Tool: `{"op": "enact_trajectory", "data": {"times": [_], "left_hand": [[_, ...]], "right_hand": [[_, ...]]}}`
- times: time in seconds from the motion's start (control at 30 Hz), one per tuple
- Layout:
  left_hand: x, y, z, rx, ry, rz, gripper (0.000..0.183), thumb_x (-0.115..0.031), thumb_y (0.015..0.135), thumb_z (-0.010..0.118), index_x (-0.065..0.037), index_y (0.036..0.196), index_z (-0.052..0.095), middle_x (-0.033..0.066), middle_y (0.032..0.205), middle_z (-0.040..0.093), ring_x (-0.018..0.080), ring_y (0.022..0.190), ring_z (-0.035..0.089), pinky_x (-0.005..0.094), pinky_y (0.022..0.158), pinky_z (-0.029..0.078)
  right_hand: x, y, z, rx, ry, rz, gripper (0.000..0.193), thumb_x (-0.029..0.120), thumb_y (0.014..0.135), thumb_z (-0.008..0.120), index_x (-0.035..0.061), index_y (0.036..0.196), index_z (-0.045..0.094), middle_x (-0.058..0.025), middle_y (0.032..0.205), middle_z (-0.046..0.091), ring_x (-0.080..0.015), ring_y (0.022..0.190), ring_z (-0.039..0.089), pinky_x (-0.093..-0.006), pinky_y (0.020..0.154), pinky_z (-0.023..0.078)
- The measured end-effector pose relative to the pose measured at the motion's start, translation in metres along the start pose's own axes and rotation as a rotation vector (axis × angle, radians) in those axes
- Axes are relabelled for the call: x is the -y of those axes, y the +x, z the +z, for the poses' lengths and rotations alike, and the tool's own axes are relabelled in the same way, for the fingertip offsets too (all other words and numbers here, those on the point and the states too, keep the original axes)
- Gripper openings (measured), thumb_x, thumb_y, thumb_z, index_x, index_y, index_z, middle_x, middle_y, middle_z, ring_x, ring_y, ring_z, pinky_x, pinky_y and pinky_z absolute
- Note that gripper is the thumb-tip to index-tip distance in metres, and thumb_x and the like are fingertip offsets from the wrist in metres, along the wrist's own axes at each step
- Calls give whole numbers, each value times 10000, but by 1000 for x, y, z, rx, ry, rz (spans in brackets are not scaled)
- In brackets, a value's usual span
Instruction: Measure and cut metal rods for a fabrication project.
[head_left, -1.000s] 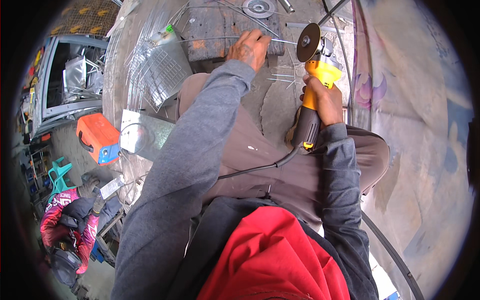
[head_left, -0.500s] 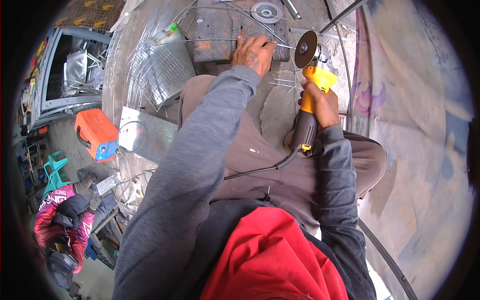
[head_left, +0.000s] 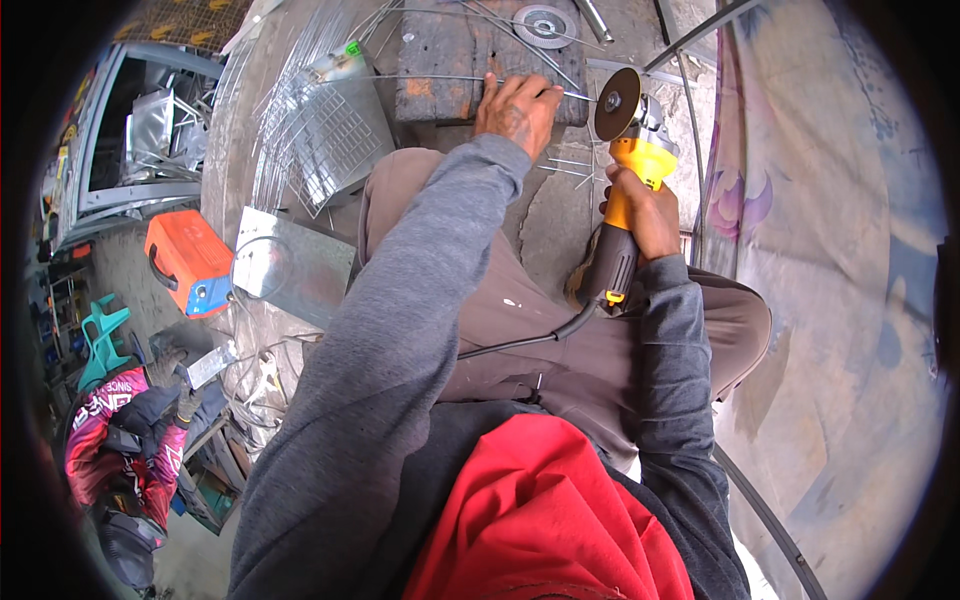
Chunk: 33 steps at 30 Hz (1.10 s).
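My right hand (head_left: 650, 215) is wrapped around the body of a yellow and black angle grinder (head_left: 640, 156). Its thin dark cutting disc (head_left: 618, 104) stands upright at the right end of a thin metal rod (head_left: 430, 78). That rod lies across a scarred wooden block (head_left: 430, 50). At the block's near edge my left hand (head_left: 518, 112) holds the rod down, fingers bent over it; the fingertips are partly hidden. A grey flap disc (head_left: 545, 27) rests on the block beside more rods. Short cut rod pieces (head_left: 572, 168) lie on the floor below the disc.
Left of the block are a wire grid on sheet metal (head_left: 335, 135), another metal sheet (head_left: 285, 265) and an orange machine (head_left: 187, 262). The grinder's cord (head_left: 520, 343) crosses my lap. A co-worker (head_left: 125, 440) sits lower left. A hanging cloth (head_left: 810, 250) borders the right.
The view has shifted slightly, so the scene sits a little to the right. Both hands and the grinder keep nearly the same places relative to the block.
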<state>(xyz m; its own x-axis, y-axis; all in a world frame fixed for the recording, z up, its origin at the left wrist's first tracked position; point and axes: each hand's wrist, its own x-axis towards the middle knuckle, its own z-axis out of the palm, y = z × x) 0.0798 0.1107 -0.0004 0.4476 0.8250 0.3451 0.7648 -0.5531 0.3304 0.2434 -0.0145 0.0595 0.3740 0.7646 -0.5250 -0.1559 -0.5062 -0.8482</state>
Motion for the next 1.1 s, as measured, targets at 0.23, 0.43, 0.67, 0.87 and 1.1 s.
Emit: {"op": "enact_trajectory", "data": {"times": [0.23,0.43,0.67,0.87,1.1], "left_hand": [[0,0,-2,23,3,-5,254,-230,954,582,-194,1183,685,-3,1145,631,231,1123,579,536,1112,354],[0,0,-1,22,11,-5,250,-232,955,581,-193,1178,688,-3,1137,632,230,1122,580,537,1108,359],[-1,0,-1,19,11,3,247,-226,952,583,-187,1172,689,1,1129,631,230,1114,582,541,1104,363],[-1,-1,-2,8,8,9,248,-211,949,582,-184,1172,687,0,1129,631,233,1113,581,541,1104,363],[0,-1,-3,12,6,1,249,-205,949,580,-183,1173,686,-1,1133,630,232,1117,579,542,1109,358]], "right_hand": [[3,-2,2,4,-7,-4,351,208,782,710,-38,1012,615,-82,774,612,-177,607,618,-304,575,510],[2,-1,1,4,-23,3,352,216,781,710,-31,1013,615,-79,780,613,-180,611,623,-303,575,508],[1,0,0,22,-38,-1,398,266,789,715,-16,1047,605,-79,783,612,-178,626,625,-297,574,502],[0,1,1,3,-16,5,349,226,781,712,-22,1006,613,-77,777,614,-180,608,621,-303,570,504],[-1,1,1,25,-43,1,392,254,791,714,-14,1054,600,-75,789,606,-180,625,619,-300,578,501]]}}
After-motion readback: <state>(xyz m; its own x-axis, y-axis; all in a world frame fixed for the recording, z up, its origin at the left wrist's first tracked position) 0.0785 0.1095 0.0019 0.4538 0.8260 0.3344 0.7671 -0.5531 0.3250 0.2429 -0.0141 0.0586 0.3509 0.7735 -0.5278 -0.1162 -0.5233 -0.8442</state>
